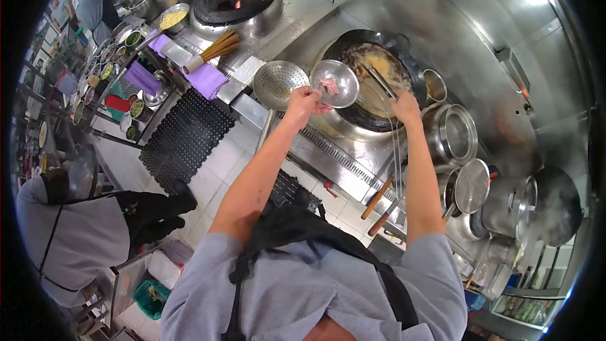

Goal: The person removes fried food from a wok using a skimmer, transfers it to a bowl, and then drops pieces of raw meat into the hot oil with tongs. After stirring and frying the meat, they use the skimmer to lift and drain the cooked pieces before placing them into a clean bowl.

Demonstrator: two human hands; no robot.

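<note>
My left hand (304, 105) grips the rim of a small steel bowl (346, 91), which has a few pale pink pieces of raw meat (329, 86) in it. Tongs (380, 80) are in my right hand (406, 106), fingers closed around them, their tips down in the bubbling brown oil (377, 63) of a large wok (353, 41). The bowl is held at the wok's left edge. Just left of the bowl, a perforated steel strainer (278, 83) lies on the counter edge with its handle pointing down towards me.
To the right stand several steel pots (456, 132), a mesh skimmer (472, 184) and a steaming dark wok (557, 205). A bamboo brush (214, 50) and purple cloths (205, 81) lie left, below another burner (235, 1). One person (76, 233) bends at lower left; another (93, 3) stands at upper left.
</note>
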